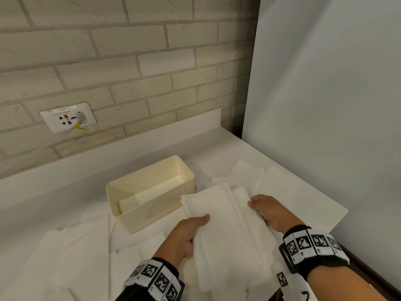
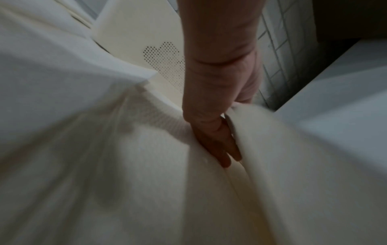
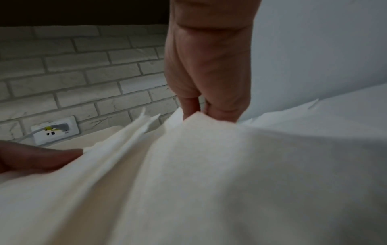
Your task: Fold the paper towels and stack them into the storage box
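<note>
A folded white paper towel (image 1: 225, 233) is held above the counter between both hands. My left hand (image 1: 191, 232) grips its left edge, thumb on top and fingers (image 2: 222, 149) underneath. My right hand (image 1: 268, 210) pinches its right edge, with the fingers (image 3: 191, 106) curled over the fold. The cream storage box (image 1: 152, 192) stands open just left of the towel, with a folded towel (image 1: 152, 196) lying flat inside. Its dotted front wall (image 2: 165, 64) shows in the left wrist view.
Several loose unfolded paper towels (image 1: 76, 255) cover the white counter (image 1: 65, 192) at the left and at the right (image 1: 271, 181). A brick wall with a power socket (image 1: 68, 118) rises behind. A grey panel (image 1: 325, 105) borders the right side.
</note>
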`<state>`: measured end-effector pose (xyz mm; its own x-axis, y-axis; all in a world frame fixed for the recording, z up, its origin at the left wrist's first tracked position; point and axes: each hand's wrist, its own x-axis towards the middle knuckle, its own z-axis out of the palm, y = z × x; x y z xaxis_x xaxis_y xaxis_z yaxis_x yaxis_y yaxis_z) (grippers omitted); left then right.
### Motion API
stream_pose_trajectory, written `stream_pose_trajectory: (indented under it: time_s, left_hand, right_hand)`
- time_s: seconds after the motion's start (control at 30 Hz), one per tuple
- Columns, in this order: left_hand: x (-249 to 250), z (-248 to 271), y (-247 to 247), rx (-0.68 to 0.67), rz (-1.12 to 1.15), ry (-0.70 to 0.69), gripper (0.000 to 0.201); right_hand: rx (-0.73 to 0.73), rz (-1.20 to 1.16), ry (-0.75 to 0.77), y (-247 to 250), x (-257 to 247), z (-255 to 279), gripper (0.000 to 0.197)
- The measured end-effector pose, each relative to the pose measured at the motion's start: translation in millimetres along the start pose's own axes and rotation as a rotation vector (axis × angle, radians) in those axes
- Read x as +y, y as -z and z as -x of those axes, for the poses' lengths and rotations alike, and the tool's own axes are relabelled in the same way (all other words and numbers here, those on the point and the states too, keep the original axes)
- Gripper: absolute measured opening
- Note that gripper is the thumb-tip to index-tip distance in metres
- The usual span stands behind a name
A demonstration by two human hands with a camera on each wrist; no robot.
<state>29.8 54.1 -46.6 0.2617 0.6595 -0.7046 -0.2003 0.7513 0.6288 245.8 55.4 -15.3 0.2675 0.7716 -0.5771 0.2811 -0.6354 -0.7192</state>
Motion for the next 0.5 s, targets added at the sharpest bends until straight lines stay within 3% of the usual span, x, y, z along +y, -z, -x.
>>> stream_pose_trajectory:
  time_s: [0.23,0.33,0.5]
  left_hand:
    - [-2.2,-3.0,-18.4,0.017,0.027,-0.074,0.04]
    - [-3.5,-5.8,-23.0,0.051,0.128,-0.118,0.04]
    - [-6.5,-8.8,-35.7,0.181,0.276,-0.16,0.037]
  right_hand:
    - [-0.105,-0.28,-0.001,-24.4,-13.1,-2.7,0.018]
    - [-0.125,-0.292,-0.041,-28.0,-15.4,-2.1,0.018]
    - [-0.196,-0.288,-0.079,-13.2,-8.7,-7.1,0.063]
